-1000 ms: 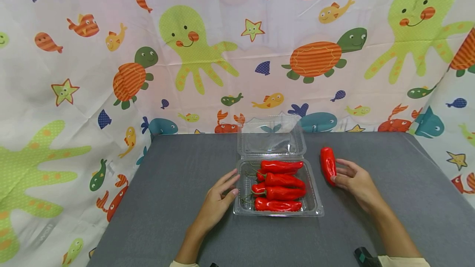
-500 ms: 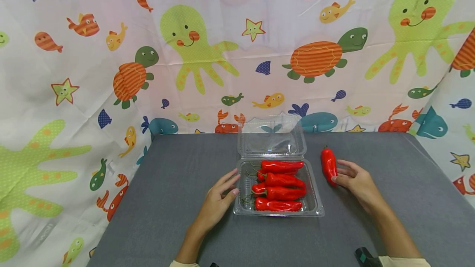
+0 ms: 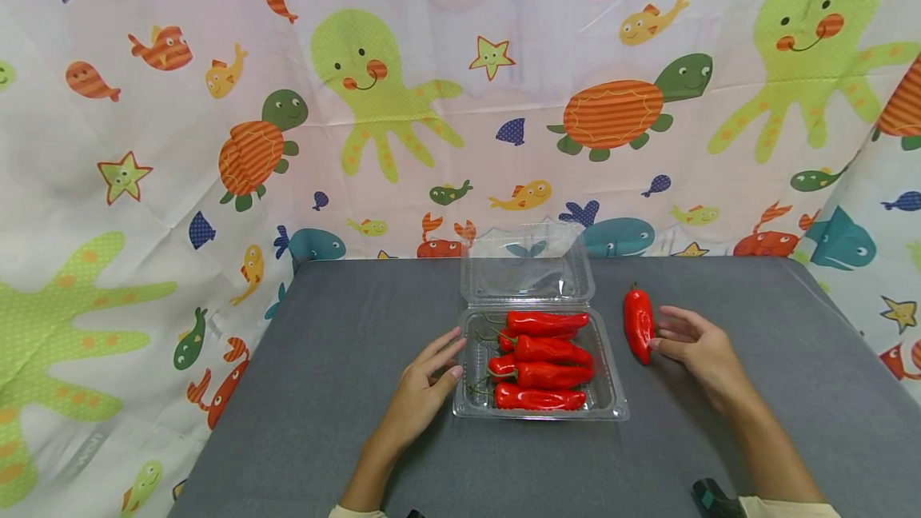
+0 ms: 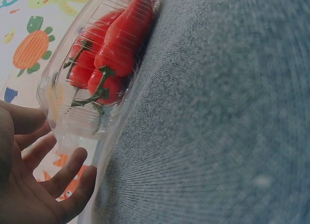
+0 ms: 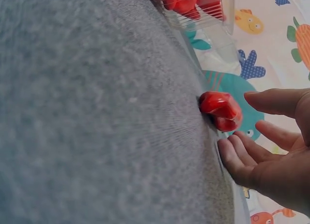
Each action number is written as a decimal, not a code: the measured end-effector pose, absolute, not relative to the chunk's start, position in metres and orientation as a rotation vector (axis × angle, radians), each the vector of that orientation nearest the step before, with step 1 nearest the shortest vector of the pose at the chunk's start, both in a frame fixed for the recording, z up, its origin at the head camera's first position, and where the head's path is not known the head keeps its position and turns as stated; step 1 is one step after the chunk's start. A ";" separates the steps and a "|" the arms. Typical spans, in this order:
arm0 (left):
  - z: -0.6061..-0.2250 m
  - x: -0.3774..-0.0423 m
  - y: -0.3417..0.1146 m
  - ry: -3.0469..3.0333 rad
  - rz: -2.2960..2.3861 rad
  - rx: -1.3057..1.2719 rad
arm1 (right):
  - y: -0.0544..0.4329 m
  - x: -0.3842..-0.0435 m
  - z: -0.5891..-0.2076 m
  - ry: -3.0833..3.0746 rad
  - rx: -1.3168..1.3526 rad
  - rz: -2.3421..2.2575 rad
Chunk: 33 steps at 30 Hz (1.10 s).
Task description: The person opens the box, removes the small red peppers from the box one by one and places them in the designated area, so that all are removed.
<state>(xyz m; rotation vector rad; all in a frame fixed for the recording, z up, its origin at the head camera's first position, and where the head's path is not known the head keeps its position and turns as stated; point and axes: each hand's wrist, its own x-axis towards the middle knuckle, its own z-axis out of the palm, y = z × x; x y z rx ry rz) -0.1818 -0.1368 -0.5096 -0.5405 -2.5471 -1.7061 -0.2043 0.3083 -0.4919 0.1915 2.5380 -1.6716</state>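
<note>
One loose red pepper [image 3: 638, 326] lies on the grey table, its green stem end pointing away from me. My right hand [image 3: 701, 350] is just to its right with fingers spread and relaxed; in the right wrist view the thumb and fingers stand apart from the pepper [image 5: 221, 110]. On the left, my left hand [image 3: 424, 386] has its fingertips right at the side wall of a clear plastic clamshell box [image 3: 612, 398]. Several red peppers [image 3: 550, 375] lie crosswise inside the box, green stems to the left. The left wrist view shows the relaxed fingers [image 4: 72, 173] beside the box corner.
The box's hinged clear lid [image 3: 528, 274] stands raised at the back. A grey cloth [image 3: 345, 326] covers the table. Behind and at both sides hangs a white curtain [image 3: 432, 54] printed with sea animals. A dark wrist device [image 3: 715, 498] sits by the right sleeve.
The loose pepper has rolled slightly, bringing its green stem into sight, and shifted a little to the right. My right hand has drawn slightly right, away from it. The left hand stays put.
</note>
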 end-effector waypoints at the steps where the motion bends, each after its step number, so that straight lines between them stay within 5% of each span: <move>1: -0.510 -0.182 -0.137 -2.546 -1.710 -0.540 | 0.308 -0.204 -0.491 2.553 0.192 -1.665; 33: -0.507 -0.181 -0.138 -2.586 -1.681 -0.548 | 0.276 -0.186 -0.443 2.692 -0.075 -1.701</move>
